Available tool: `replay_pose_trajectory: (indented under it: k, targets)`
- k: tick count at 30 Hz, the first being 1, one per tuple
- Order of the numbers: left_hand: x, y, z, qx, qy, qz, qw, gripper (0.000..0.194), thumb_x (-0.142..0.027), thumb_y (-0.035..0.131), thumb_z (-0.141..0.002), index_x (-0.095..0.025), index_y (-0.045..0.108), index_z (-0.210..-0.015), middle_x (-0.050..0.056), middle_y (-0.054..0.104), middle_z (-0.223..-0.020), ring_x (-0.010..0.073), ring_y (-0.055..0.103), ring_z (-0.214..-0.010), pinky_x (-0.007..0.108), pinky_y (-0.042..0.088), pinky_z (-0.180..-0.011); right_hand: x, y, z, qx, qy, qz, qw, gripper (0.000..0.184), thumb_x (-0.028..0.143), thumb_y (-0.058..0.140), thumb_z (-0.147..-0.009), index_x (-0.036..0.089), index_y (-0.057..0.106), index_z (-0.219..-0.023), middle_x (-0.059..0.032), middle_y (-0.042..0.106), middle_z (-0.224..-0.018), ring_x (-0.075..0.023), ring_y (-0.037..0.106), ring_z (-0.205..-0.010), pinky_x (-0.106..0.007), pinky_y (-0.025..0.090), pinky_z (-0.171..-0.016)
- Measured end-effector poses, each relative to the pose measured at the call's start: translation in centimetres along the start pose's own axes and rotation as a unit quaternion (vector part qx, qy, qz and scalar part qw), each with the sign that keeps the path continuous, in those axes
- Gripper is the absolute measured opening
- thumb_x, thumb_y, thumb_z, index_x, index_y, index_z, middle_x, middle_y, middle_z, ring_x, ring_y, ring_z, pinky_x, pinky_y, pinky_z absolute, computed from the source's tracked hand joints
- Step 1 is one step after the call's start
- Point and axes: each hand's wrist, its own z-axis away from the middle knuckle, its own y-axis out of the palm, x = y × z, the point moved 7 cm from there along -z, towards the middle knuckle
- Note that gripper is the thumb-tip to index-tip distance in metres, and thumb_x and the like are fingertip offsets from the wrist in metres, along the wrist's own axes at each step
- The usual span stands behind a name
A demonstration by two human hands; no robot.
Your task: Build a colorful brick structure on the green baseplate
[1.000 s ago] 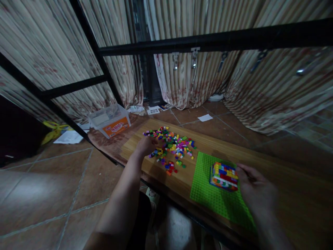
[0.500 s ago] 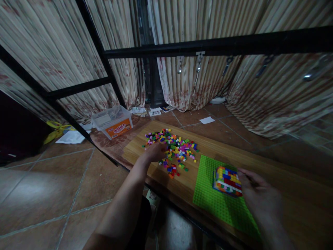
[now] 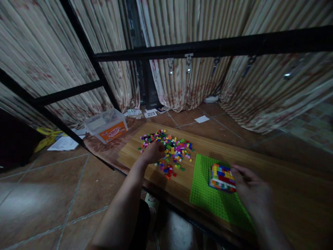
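Note:
My left hand (image 3: pixel 154 152) rests on a scattered pile of small coloured bricks (image 3: pixel 170 146) on a wooden tabletop (image 3: pixel 187 173), fingers curled down into the pile; what they pinch is hidden. My right hand (image 3: pixel 251 189) lies against the right side of a multicoloured brick block (image 3: pixel 221 177), fingers curved around its edge. The block stands on a green studded baseplate (image 3: pixel 215 201).
A clear plastic box with an orange label (image 3: pixel 108 125) sits on the tiled floor at the left, near papers and a yellow object (image 3: pixel 45 137). Black metal bars (image 3: pixel 197 47) cross in front of striped curtains. The table's near edge runs diagonally below my arms.
My left hand has slid a little rightward into the brick pile. The right hand stays at the block's side. The view has shifted slightly.

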Motion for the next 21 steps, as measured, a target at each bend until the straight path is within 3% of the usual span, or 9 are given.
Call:
replay_pose_trajectory:
  k: [2,5,9,11,15,21]
  targets:
    - [-1.0,-0.2,0.1,-0.002,0.012,0.137,0.991,0.027,-0.017,0.067,-0.065,-0.013,0.066,-0.092,-0.001,0.060,-0.072,0.0107,0.054,-0.064,0.021,0.040,-0.056,1.2,-0.6,0.3,-0.049,-0.044,-0.013,0.998,0.038,0.049,0.054,-0.081,0.019,0.072,-0.097,-0.0098,0.072,-0.096,-0.0237,0.067,-0.082,-0.037,0.051,-0.077]
    - [-3.1,0.9,0.6,0.026,-0.004,0.371,0.928,0.041,-0.023,0.074,-0.061,-0.014,0.064,-0.099,-0.004,0.057,-0.067,0.0082,0.052,-0.056,0.020,0.043,-0.054,3.8,-1.5,1.3,-0.114,-0.127,-0.042,0.984,0.033,0.044,0.054,-0.085,0.019,0.070,-0.098,-0.0097,0.068,-0.102,-0.0231,0.064,-0.093,-0.039,0.049,-0.086]
    - [-6.8,4.8,1.7,0.073,-0.051,0.571,0.816,0.036,-0.025,0.079,-0.057,-0.013,0.065,-0.088,-0.001,0.061,-0.067,0.0080,0.057,-0.056,0.020,0.047,-0.056,6.5,-0.2,2.7,-0.059,-0.171,-0.079,0.980,0.026,0.038,0.058,-0.085,0.021,0.067,-0.102,-0.0078,0.068,-0.100,-0.0214,0.063,-0.093,-0.037,0.051,-0.083]
    - [-8.7,6.7,2.2,0.089,-0.057,0.619,0.778,0.032,-0.024,0.080,-0.057,-0.013,0.065,-0.083,0.000,0.063,-0.067,0.0079,0.058,-0.056,0.019,0.048,-0.055,7.3,0.8,3.2,-0.015,-0.194,-0.080,0.978,0.026,0.037,0.061,-0.084,0.024,0.065,-0.106,-0.0063,0.068,-0.100,-0.0216,0.063,-0.093,-0.038,0.052,-0.082]
    - [-11.3,9.3,3.1,0.117,-0.057,0.650,0.749,0.026,-0.023,0.079,-0.059,-0.012,0.065,-0.079,0.001,0.065,-0.068,0.0088,0.060,-0.058,0.020,0.050,-0.059,7.9,1.5,3.6,-0.004,-0.224,-0.062,0.973,0.029,0.036,0.064,-0.082,0.027,0.064,-0.109,-0.0050,0.070,-0.098,-0.0222,0.063,-0.091,-0.039,0.053,-0.081]
    - [-13.2,9.5,3.6,0.118,-0.018,0.652,0.749,0.024,-0.026,0.078,-0.061,-0.013,0.064,-0.075,0.000,0.063,-0.068,0.0086,0.059,-0.060,0.020,0.049,-0.059,8.1,0.9,3.6,-0.007,-0.233,-0.039,0.972,0.026,0.031,0.058,-0.087,0.026,0.063,-0.112,-0.0053,0.070,-0.101,-0.0223,0.063,-0.094,-0.040,0.051,-0.083]
